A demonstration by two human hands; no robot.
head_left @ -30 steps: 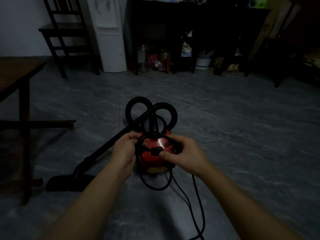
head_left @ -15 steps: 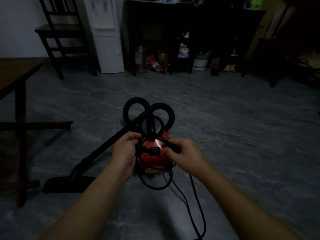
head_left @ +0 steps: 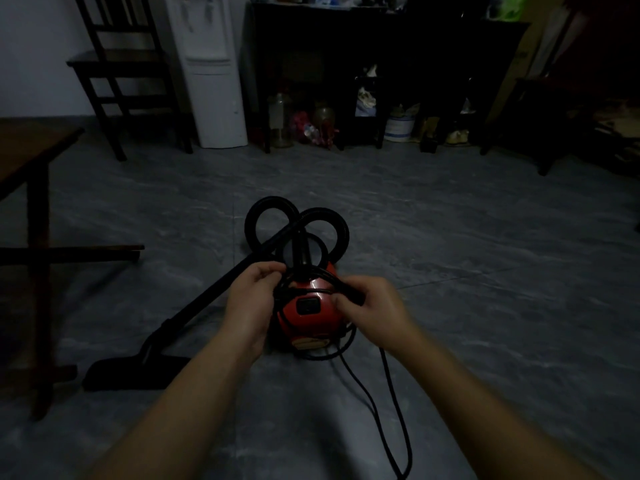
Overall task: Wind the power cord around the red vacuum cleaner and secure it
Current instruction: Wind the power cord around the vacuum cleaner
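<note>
A small red vacuum cleaner point(head_left: 311, 323) sits on the grey floor in front of me, its black switch facing up. Black power cord point(head_left: 391, 403) loops over its top and around its base, and two strands trail toward me on the right. My left hand point(head_left: 251, 303) pinches the cord loops at the vacuum's left shoulder. My right hand point(head_left: 372, 304) grips a bundle of cord at the right shoulder. The black hose point(head_left: 294, 220) coils in loops behind the body, and the wand runs left down to the floor nozzle point(head_left: 135, 372).
A wooden table point(head_left: 31, 157) with its leg frame stands at the left. A dark chair point(head_left: 121, 67), a white water dispenser point(head_left: 214, 71) and a dark cabinet point(head_left: 381, 46) with jars and clutter beneath line the back wall. Grey floor tiles lie all around.
My right hand has shifted up and right off the switch, pulling the cord across the vacuum's top. The left hand has stayed at the left shoulder.
</note>
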